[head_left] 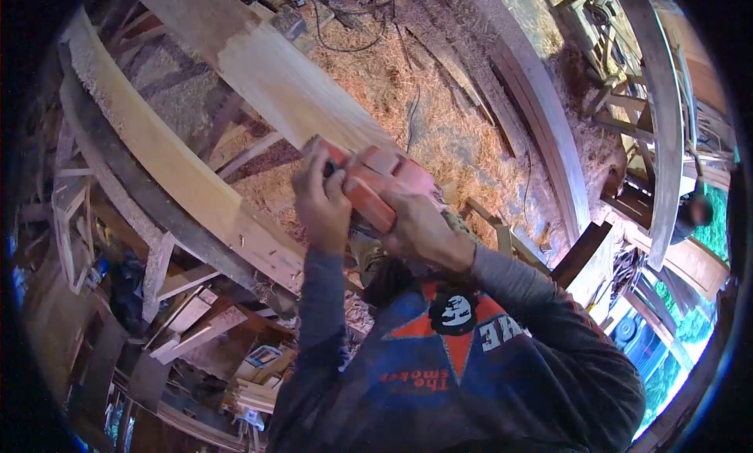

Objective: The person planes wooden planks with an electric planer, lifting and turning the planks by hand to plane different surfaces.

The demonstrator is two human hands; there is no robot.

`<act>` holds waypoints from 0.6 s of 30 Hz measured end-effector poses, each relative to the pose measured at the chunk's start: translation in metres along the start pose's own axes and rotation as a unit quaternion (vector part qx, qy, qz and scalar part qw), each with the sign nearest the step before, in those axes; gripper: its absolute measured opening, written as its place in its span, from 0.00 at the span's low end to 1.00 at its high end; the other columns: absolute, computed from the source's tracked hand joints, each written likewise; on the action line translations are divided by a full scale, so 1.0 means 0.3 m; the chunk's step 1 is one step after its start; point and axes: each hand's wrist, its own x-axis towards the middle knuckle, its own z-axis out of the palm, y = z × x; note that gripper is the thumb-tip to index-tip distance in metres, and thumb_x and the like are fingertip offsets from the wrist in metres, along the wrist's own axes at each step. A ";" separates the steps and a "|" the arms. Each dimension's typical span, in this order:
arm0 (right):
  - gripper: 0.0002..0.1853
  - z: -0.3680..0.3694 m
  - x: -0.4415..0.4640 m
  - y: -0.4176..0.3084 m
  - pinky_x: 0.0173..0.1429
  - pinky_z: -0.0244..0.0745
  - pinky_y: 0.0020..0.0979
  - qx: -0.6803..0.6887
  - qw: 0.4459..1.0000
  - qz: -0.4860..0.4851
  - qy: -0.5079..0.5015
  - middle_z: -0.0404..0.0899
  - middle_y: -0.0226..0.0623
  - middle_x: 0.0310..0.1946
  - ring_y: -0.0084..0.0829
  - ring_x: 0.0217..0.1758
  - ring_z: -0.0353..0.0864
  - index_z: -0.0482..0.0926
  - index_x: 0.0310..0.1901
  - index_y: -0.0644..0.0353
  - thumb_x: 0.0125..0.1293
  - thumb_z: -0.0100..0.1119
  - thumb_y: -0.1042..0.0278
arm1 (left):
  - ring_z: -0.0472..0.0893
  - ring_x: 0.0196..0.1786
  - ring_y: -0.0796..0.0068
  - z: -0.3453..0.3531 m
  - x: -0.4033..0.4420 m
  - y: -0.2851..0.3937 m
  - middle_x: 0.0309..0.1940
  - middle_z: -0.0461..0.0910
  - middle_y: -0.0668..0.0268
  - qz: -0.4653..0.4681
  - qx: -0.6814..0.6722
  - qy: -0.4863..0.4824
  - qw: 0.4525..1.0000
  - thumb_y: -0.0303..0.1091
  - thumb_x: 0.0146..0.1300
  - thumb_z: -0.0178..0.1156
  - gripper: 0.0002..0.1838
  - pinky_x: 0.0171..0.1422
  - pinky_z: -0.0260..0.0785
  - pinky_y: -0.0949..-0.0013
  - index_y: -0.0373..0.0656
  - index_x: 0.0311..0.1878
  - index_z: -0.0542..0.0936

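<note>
An orange-red power tool (372, 188), which looks like a hand planer, rests on a long wooden board (290, 80) in the middle of the view. My left hand (323, 198) is wrapped round the tool's front end, fingers curled. My right hand (427, 229) grips its rear, with the fingers closed round the body. Behind the tool the board runs to the upper left, its near part pale and smooth, its far part darker. The tool's underside is hidden against the wood.
A second long board (180, 167) lies at the left on wooden supports. Long beams (549, 131) stand to the right above a floor covered in shavings (463, 163). A black cable (349, 49) loops at the top. Another person (693, 211) is at the far right.
</note>
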 end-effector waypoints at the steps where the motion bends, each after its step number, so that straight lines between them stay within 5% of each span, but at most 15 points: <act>1: 0.26 0.009 0.050 -0.006 0.47 0.79 0.48 0.009 1.000 0.002 -0.004 0.81 0.53 0.47 0.55 0.45 0.83 0.75 0.61 0.56 0.59 0.63 0.65 | 0.78 0.60 0.51 -0.018 0.054 -0.021 0.58 0.79 0.53 0.024 0.006 0.015 1.000 0.27 0.62 0.64 0.20 0.66 0.70 0.54 0.37 0.58 0.78; 3: 0.27 -0.042 0.181 -0.143 0.51 0.80 0.47 0.015 0.998 0.045 -0.032 0.81 0.54 0.50 0.53 0.49 0.84 0.76 0.61 0.52 0.59 0.67 0.58 | 0.79 0.59 0.54 -0.059 0.178 -0.080 0.56 0.81 0.55 0.039 0.010 0.037 0.998 0.28 0.61 0.65 0.19 0.63 0.71 0.55 0.40 0.56 0.80; 6: 0.23 -0.002 0.407 -0.236 0.50 0.80 0.48 -0.138 0.986 -0.078 0.058 0.81 0.49 0.42 0.54 0.46 0.84 0.78 0.57 0.47 0.60 0.65 0.54 | 0.84 0.51 0.57 -0.159 0.430 -0.178 0.46 0.85 0.56 0.060 0.041 0.052 0.996 0.31 0.59 0.68 0.16 0.57 0.74 0.59 0.42 0.51 0.84; 7: 0.17 0.144 0.557 -0.073 0.48 0.81 0.49 -0.173 0.967 -0.128 0.134 0.81 0.45 0.40 0.55 0.44 0.84 0.80 0.51 0.47 0.61 0.63 0.53 | 0.85 0.47 0.58 -0.179 0.511 -0.229 0.42 0.86 0.56 0.058 0.024 0.063 0.996 0.33 0.57 0.69 0.16 0.54 0.75 0.60 0.43 0.50 0.85; 10: 0.16 0.104 0.655 -0.238 0.47 0.81 0.48 -0.134 0.986 -0.074 0.071 0.82 0.42 0.39 0.53 0.41 0.85 0.80 0.45 0.52 0.60 0.65 0.53 | 0.86 0.40 0.60 -0.256 0.696 -0.346 0.39 0.87 0.58 0.084 0.047 0.041 0.995 0.36 0.54 0.72 0.17 0.48 0.77 0.62 0.46 0.48 0.86; 13: 0.16 0.082 0.593 -0.219 0.44 0.81 0.45 -0.149 0.980 -0.127 0.026 0.83 0.43 0.37 0.50 0.39 0.86 0.80 0.41 0.54 0.59 0.64 0.52 | 0.86 0.40 0.61 -0.236 0.644 -0.315 0.40 0.87 0.58 0.068 -0.018 0.029 0.997 0.34 0.54 0.71 0.16 0.48 0.77 0.63 0.47 0.47 0.87; 15: 0.17 0.074 0.504 -0.075 0.41 0.80 0.43 -0.103 0.951 -0.281 0.075 0.82 0.46 0.35 0.49 0.35 0.84 0.80 0.42 0.55 0.59 0.64 0.52 | 0.86 0.40 0.61 -0.207 0.445 -0.171 0.38 0.87 0.57 0.080 0.029 0.036 0.996 0.31 0.54 0.70 0.14 0.47 0.77 0.61 0.45 0.45 0.86; 17: 0.09 0.075 0.281 0.019 0.43 0.76 0.42 -0.090 0.972 -0.206 0.071 0.80 0.47 0.39 0.45 0.38 0.81 0.79 0.45 0.55 0.63 0.58 0.68 | 0.85 0.40 0.59 -0.125 0.210 -0.079 0.37 0.86 0.58 0.059 0.002 0.065 0.996 0.28 0.55 0.67 0.12 0.46 0.76 0.60 0.44 0.44 0.85; 18: 0.13 0.074 0.174 0.068 0.43 0.76 0.39 0.206 0.978 -0.039 0.023 0.79 0.45 0.39 0.43 0.39 0.80 0.77 0.50 0.57 0.62 0.58 0.71 | 0.85 0.41 0.57 -0.096 0.094 -0.024 0.36 0.85 0.58 0.023 -0.052 0.030 0.998 0.25 0.56 0.66 0.08 0.46 0.75 0.58 0.43 0.41 0.83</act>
